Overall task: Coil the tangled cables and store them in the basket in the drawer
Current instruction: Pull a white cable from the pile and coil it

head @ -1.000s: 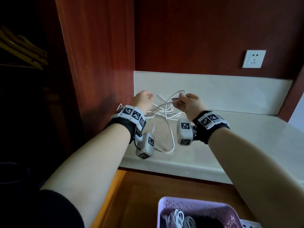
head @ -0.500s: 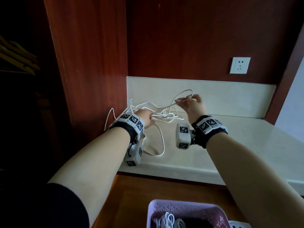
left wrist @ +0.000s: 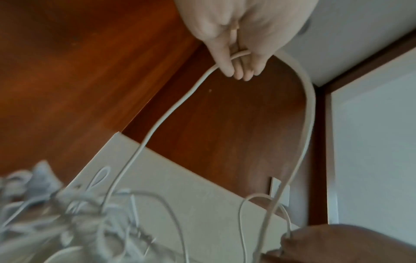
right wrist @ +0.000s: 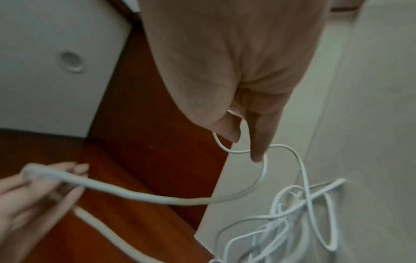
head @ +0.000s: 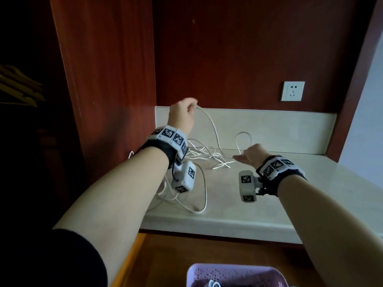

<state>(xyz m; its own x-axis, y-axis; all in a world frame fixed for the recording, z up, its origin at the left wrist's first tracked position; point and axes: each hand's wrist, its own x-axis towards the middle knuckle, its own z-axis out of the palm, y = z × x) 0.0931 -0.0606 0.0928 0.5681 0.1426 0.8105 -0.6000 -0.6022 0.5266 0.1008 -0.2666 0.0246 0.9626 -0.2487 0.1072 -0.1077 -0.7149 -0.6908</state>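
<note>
A tangle of thin white cables point(head: 207, 154) lies on the pale counter point(head: 310, 183) near the left wooden wall. My left hand point(head: 182, 112) is raised above the tangle and pinches one white cable point(left wrist: 171, 110) between thumb and fingers, pulling a strand upward. My right hand point(head: 250, 156) stays low over the counter and holds a small loop of the same cable point(right wrist: 254, 160) between thumb and forefinger. A purple basket point(head: 234, 274) sits in the open drawer below, with a white coil inside it.
A white wall socket point(head: 292, 91) is on the back panel. The dark red wooden side panel point(head: 103, 90) stands close to the left of the tangle. A loose cable loop point(head: 199, 199) reaches toward the counter's front edge. The drawer's wooden bottom point(head: 165, 262) shows below.
My left hand has risen from the tangle to well above it, drawing a strand up. My right hand has dropped lower toward the counter, keeping its loop.
</note>
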